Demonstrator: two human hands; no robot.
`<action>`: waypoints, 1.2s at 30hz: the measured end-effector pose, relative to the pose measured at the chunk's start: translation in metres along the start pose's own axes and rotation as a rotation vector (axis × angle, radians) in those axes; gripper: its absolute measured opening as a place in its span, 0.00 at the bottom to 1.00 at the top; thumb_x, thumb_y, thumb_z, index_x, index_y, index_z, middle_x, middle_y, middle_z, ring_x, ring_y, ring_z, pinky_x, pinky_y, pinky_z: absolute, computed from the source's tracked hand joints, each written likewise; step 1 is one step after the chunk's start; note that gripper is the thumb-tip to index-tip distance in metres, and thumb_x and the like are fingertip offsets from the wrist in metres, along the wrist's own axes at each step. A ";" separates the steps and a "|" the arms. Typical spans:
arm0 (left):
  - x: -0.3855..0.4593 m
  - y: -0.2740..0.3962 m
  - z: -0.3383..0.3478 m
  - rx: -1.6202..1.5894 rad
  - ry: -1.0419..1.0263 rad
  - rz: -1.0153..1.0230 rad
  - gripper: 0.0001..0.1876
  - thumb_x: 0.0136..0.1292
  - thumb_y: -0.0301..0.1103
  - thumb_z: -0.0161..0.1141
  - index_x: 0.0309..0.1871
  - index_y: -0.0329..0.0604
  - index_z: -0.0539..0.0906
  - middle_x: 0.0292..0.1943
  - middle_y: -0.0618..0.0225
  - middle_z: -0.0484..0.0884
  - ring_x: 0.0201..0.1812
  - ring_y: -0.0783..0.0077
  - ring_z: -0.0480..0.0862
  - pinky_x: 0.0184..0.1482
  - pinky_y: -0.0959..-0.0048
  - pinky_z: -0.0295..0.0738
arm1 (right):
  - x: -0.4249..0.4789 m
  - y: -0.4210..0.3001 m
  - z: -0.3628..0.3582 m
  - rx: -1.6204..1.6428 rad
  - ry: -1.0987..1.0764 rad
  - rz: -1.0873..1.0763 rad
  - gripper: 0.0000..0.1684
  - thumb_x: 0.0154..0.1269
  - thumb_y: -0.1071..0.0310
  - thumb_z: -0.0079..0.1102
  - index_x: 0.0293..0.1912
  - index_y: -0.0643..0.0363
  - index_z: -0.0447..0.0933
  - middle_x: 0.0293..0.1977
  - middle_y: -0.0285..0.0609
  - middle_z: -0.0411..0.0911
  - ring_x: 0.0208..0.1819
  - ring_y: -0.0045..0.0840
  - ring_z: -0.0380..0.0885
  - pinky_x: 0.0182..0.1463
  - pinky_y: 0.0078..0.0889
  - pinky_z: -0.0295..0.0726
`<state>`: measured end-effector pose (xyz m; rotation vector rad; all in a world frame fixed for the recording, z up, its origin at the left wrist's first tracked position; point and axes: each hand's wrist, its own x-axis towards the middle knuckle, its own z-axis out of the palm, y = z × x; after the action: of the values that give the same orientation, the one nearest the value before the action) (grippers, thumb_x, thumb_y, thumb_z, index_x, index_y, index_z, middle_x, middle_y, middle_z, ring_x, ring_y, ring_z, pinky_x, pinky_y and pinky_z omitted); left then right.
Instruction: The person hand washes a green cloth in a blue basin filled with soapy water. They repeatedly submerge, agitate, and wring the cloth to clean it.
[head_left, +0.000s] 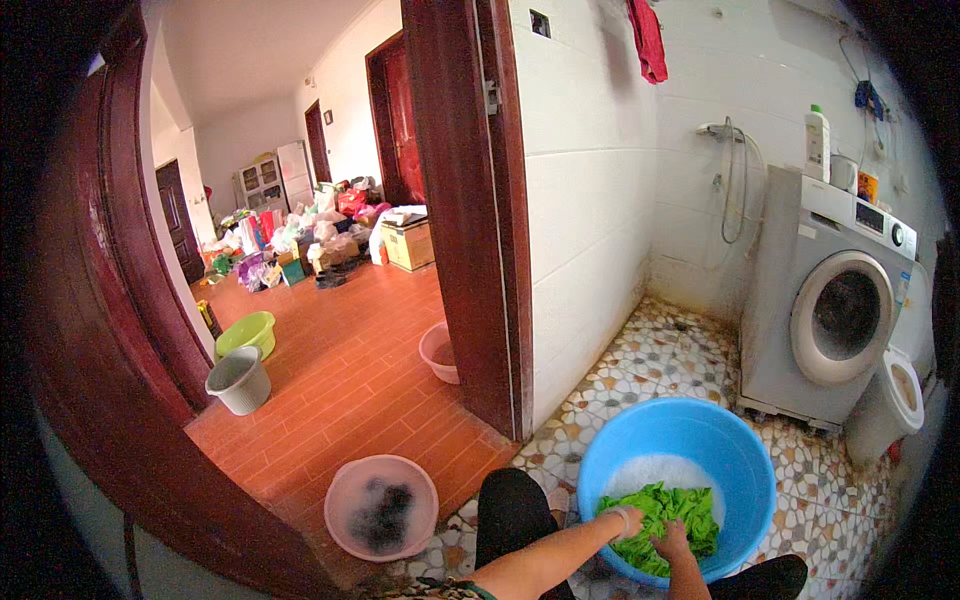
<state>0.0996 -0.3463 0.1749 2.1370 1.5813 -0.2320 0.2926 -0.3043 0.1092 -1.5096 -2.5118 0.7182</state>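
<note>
A large blue plastic basin (750, 480) stands on the pebble-patterned floor between my knees, with foamy water in it. Bright green fabric (694, 510) lies bunched in the suds. My left hand (630, 521), with a pale band at the wrist, is closed on the fabric's left part. Just to its right, my right hand (671, 538) presses on the same cloth near the middle; its fingers are partly hidden, so its grip is unclear.
A pink basin (337, 517) with dark cloth in sudsy water sits left of my knee by the doorway. A washing machine (772, 300) and a white bin (874, 420) stand at right. A brown door frame (487, 225) rises ahead. Beyond it are a grey bucket (247, 386) and a green basin (251, 330).
</note>
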 end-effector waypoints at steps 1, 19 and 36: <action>-0.005 -0.014 0.009 0.022 -0.002 -0.025 0.14 0.63 0.39 0.51 0.40 0.37 0.81 0.43 0.58 0.77 0.42 0.61 0.76 0.42 0.58 0.73 | -0.002 -0.023 -0.005 0.043 -0.034 0.004 0.40 0.47 0.50 0.66 0.55 0.64 0.67 0.56 0.60 0.63 0.63 0.50 0.54 0.66 0.42 0.55; 0.069 -0.082 0.017 -0.426 0.240 -0.248 0.25 0.62 0.41 0.51 0.60 0.37 0.66 0.59 0.44 0.65 0.61 0.48 0.63 0.63 0.59 0.57 | 0.033 0.069 0.065 0.895 0.606 1.247 0.48 0.55 0.47 0.60 0.67 0.54 0.47 0.66 0.49 0.47 0.64 0.45 0.54 0.59 0.54 0.63; 0.262 -0.259 0.106 -1.160 0.122 -0.737 0.33 0.65 0.56 0.39 0.61 0.35 0.64 0.60 0.46 0.64 0.60 0.51 0.66 0.58 0.61 0.63 | 0.190 0.181 0.027 1.459 0.386 1.100 0.50 0.56 0.29 0.41 0.62 0.63 0.59 0.58 0.49 0.63 0.57 0.36 0.64 0.60 0.40 0.63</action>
<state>-0.0439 -0.1119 -0.0924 0.6762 1.8268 0.4938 0.3342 -0.0796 -0.0230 -1.7670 -0.2516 1.5593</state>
